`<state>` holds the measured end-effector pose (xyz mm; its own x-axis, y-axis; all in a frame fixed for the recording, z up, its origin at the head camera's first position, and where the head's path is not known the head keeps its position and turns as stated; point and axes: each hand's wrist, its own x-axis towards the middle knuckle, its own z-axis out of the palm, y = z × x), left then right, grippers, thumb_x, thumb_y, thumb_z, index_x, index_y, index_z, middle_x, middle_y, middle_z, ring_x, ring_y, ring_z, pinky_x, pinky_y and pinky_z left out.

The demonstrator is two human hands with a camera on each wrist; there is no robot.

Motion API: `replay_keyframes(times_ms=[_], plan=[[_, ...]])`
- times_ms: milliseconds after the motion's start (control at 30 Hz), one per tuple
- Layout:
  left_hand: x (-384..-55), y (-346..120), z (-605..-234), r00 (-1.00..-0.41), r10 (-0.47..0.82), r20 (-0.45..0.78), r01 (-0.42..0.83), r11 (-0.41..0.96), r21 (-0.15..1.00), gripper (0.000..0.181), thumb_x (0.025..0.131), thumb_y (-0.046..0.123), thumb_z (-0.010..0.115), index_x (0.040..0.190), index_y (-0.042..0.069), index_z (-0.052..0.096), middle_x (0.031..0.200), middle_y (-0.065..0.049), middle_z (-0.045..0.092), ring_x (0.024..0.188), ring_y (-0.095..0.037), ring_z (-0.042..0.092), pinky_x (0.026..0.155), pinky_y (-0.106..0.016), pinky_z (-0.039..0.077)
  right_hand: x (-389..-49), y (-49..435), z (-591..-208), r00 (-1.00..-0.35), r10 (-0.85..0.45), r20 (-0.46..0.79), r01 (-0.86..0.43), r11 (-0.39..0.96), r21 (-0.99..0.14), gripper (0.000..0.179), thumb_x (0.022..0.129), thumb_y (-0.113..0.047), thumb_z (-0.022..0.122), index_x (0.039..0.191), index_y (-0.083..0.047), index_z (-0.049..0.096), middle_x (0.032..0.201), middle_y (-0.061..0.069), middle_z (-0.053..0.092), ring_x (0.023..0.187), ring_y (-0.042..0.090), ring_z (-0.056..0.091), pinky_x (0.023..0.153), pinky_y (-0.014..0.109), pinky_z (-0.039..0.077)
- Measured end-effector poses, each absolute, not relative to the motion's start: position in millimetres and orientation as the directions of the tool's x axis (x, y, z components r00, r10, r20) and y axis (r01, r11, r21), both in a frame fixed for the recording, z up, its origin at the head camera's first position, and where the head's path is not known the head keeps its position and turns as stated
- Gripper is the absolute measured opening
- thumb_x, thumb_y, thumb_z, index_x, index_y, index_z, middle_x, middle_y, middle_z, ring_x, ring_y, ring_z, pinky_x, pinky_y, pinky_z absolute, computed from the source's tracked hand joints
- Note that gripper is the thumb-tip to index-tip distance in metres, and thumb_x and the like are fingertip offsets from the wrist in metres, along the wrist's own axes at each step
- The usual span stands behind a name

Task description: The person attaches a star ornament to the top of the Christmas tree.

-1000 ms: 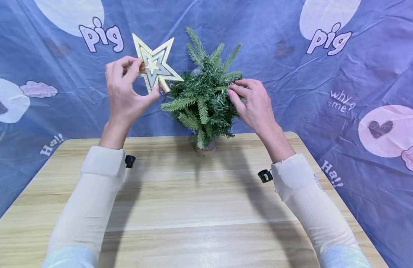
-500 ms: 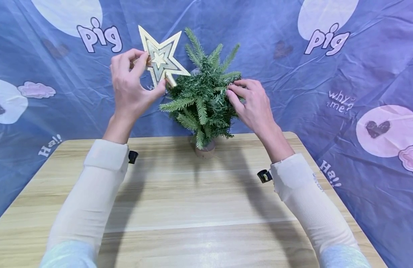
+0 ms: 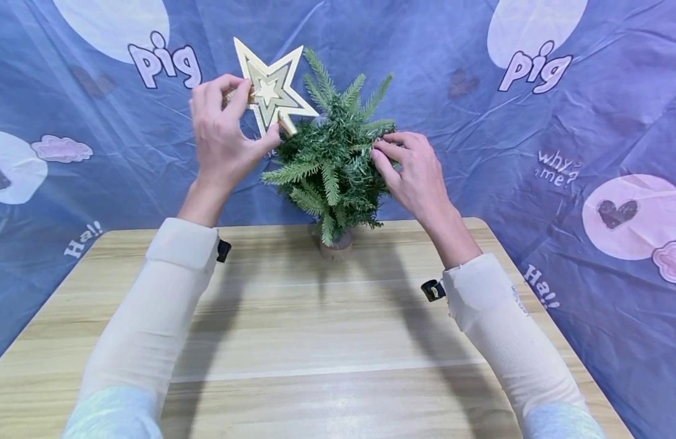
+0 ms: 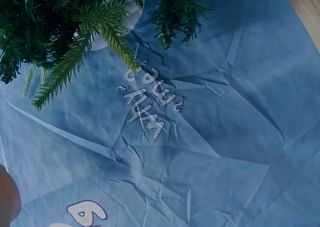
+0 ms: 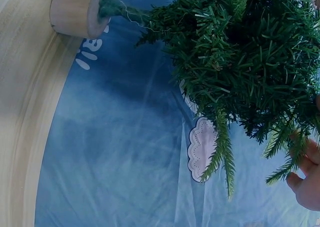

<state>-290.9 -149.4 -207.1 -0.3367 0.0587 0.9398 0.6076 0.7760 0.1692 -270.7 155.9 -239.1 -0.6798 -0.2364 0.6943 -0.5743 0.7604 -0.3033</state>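
Observation:
A gold star tree topper (image 3: pixel 267 90) with a short hollow stem is held by my left hand (image 3: pixel 219 125) between its fingertips and the thumb. Its lower points overlap the upper left of a small artificial Christmas tree (image 3: pixel 338 152) in the head view. On the tree's right side, my right hand (image 3: pixel 411 167) pinches the foliage with thumb and fingers. The left wrist view catches branch tips (image 4: pixel 105 32), with the star out of frame. From the right wrist camera, dense needles (image 5: pixel 240 62) fill the upper right, and part of a hand shows at the right edge.
The tree stands on a round wooden base (image 3: pixel 336 245) near the back edge of a light wooden table (image 3: pixel 316 329). Close behind hangs a blue printed cloth (image 3: pixel 436 36), which also rises along both sides.
My left hand has carried the star up and to the right, closer to the tree's top. The right hand stays at the foliage, and the tree has hardly moved.

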Motion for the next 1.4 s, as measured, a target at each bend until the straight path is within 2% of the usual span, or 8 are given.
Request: replay_keyframes(times_ms=[433, 667, 833, 1033, 1400], plan=[[-299, -141, -201, -0.323, 0.106, 0.941, 0.593, 0.798, 0.113, 0.052, 0.082, 0.034, 0.074, 0.121, 0.0, 0.07, 0.122, -0.018, 0.061, 0.109, -0.035, 0.046, 0.101, -0.037, 0.03, -269, 156, -238, -0.676, -0.24, 0.696, -0.576, 0.761, -0.298, 0.035, 0.102, -0.033, 0.06, 0.124, -0.009, 0.073, 0.131, 0.011, 0.066, 0.13, 0.031, 0.051, 0.109, 0.046, 0.039], [-301, -139, -196, -0.413, 0.067, 0.908, 0.548, 0.815, 0.189, 0.051, 0.08, 0.033, 0.076, 0.121, 0.002, 0.07, 0.124, -0.014, 0.06, 0.112, -0.03, 0.045, 0.103, -0.036, 0.029, -268, 156, -239, -0.673, -0.245, 0.698, -0.579, 0.762, -0.29, 0.035, 0.102, -0.033, 0.059, 0.124, -0.009, 0.073, 0.131, 0.011, 0.066, 0.13, 0.031, 0.051, 0.109, 0.046, 0.039], [-304, -135, -193, -0.446, 0.054, 0.893, 0.53, 0.82, 0.215, 0.052, 0.081, 0.032, 0.076, 0.123, 0.002, 0.069, 0.125, -0.014, 0.06, 0.114, -0.029, 0.045, 0.103, -0.034, 0.028, -268, 156, -239, -0.667, -0.243, 0.704, -0.58, 0.762, -0.287, 0.035, 0.102, -0.032, 0.06, 0.123, -0.008, 0.074, 0.131, 0.011, 0.067, 0.13, 0.031, 0.051, 0.109, 0.046, 0.039], [-310, -128, -190, -0.446, 0.071, 0.892, 0.527, 0.827, 0.197, 0.053, 0.082, 0.032, 0.076, 0.125, 0.001, 0.068, 0.125, -0.016, 0.059, 0.115, -0.03, 0.044, 0.103, -0.034, 0.028, -268, 156, -240, -0.658, -0.247, 0.711, -0.587, 0.759, -0.281, 0.034, 0.102, -0.032, 0.06, 0.122, -0.008, 0.074, 0.13, 0.012, 0.067, 0.129, 0.031, 0.051, 0.109, 0.045, 0.039], [-312, -117, -179, -0.452, 0.035, 0.891, 0.502, 0.836, 0.222, 0.051, 0.082, 0.031, 0.078, 0.123, 0.003, 0.069, 0.125, -0.011, 0.059, 0.115, -0.027, 0.044, 0.103, -0.032, 0.027, -270, 157, -241, -0.655, -0.248, 0.714, -0.592, 0.756, -0.28, 0.033, 0.102, -0.031, 0.06, 0.122, -0.008, 0.075, 0.131, 0.013, 0.066, 0.13, 0.031, 0.052, 0.11, 0.044, 0.038]])
